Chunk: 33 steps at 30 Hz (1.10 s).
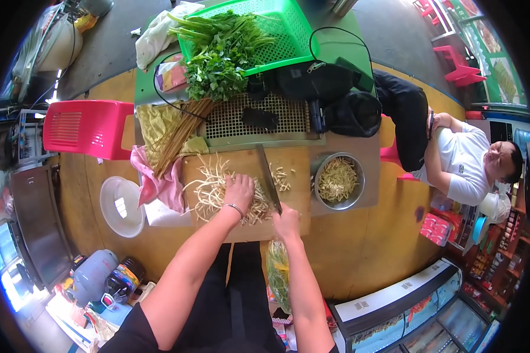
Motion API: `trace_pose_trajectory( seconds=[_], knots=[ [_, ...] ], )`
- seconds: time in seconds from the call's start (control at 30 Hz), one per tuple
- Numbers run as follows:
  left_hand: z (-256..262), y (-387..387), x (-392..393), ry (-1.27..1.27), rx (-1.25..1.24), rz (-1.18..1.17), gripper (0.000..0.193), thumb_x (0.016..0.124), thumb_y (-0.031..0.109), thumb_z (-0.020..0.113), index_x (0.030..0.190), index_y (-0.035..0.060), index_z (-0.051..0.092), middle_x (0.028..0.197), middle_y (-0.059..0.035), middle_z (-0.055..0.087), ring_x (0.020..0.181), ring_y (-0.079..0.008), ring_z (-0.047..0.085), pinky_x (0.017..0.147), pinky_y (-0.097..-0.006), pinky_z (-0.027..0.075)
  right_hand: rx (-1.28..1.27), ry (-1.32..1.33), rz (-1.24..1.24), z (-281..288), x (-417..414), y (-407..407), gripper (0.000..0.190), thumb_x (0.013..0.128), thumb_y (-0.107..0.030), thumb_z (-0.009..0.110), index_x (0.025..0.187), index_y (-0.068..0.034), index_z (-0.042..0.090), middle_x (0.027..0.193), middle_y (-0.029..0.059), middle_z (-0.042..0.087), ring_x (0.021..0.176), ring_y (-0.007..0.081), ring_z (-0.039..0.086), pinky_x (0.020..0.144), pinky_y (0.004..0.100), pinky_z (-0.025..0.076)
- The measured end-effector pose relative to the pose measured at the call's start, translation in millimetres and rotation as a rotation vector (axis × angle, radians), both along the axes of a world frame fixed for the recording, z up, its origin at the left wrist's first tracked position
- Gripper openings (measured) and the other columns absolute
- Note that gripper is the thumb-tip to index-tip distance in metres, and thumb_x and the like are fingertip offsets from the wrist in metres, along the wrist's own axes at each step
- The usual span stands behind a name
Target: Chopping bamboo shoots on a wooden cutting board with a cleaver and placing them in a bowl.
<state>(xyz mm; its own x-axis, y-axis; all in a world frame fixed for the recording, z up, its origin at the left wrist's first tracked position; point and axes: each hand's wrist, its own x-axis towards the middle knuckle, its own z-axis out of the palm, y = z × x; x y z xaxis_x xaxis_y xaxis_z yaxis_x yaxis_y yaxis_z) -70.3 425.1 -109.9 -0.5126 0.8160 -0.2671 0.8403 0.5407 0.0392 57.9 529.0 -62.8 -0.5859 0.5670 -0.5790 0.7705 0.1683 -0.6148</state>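
Note:
My left hand (pixel 239 193) presses down on a loose pile of long pale roots (pixel 207 189) on a wooden cutting board (pixel 247 161). In my right hand (pixel 287 221) is the handle of a cleaver (pixel 268 176), whose blade points away from me just right of the pile. A few short cut root pieces (pixel 282 178) lie on the board beyond the blade. To the right of the board stands a round metal bowl (pixel 320 194) holding many cut pieces (pixel 337 180). My left palm and fingers cover part of the pile.
Behind the board are a metal grate (pixel 229 128), bundled wooden skewers (pixel 181 137), a black bag (pixel 313 81) and a green plastic basket (pixel 307 48) with leafy greens (pixel 223 57). A pink cloth (pixel 159 181) lies left. A seated person (pixel 459 159) is at the right.

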Motion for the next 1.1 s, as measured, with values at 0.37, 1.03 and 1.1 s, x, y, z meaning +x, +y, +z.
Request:
trace_pose_trajectory(
  seconds=[0.37,1.03,1.1],
  knots=[
    [2.6,1.2,5.8,0.007,-0.076,0.160,0.032,0.077,0.013,0.055,0.107,0.0015,0.054,0.095,-0.0103,0.053,0.092,-0.0245,0.051,0.084,-0.0518,0.038,0.038,-0.015,-0.076,84.4,41.7,-69.9,0.031,0.082,-0.012,0.053,0.109,0.001,0.061,0.074,0.0268,0.061,0.070,0.0414,0.062,0.065,0.0476,0.049],
    [4.6,-0.4,3.7,0.001,-0.163,0.179,0.028,0.077,0.015,0.057,0.103,0.0069,0.055,0.095,-0.0079,0.052,0.093,-0.0234,0.051,0.083,-0.0522,0.037,0.011,-0.190,-0.017,47.6,15.1,-68.1,0.035,0.081,-0.014,0.052,0.113,-0.001,0.058,0.077,0.0303,0.061,0.078,0.0460,0.060,0.072,0.0533,0.047],
    [5.6,2.3,4.5,0.000,-0.158,0.173,0.028,0.078,0.015,0.056,0.104,0.0068,0.055,0.095,-0.0078,0.052,0.093,-0.0233,0.051,0.083,-0.0524,0.037,0.052,-0.219,0.005,34.2,0.0,-62.5,0.036,0.081,-0.015,0.052,0.114,-0.002,0.058,0.077,0.0296,0.061,0.077,0.0454,0.061,0.072,0.0526,0.048]
  ],
)
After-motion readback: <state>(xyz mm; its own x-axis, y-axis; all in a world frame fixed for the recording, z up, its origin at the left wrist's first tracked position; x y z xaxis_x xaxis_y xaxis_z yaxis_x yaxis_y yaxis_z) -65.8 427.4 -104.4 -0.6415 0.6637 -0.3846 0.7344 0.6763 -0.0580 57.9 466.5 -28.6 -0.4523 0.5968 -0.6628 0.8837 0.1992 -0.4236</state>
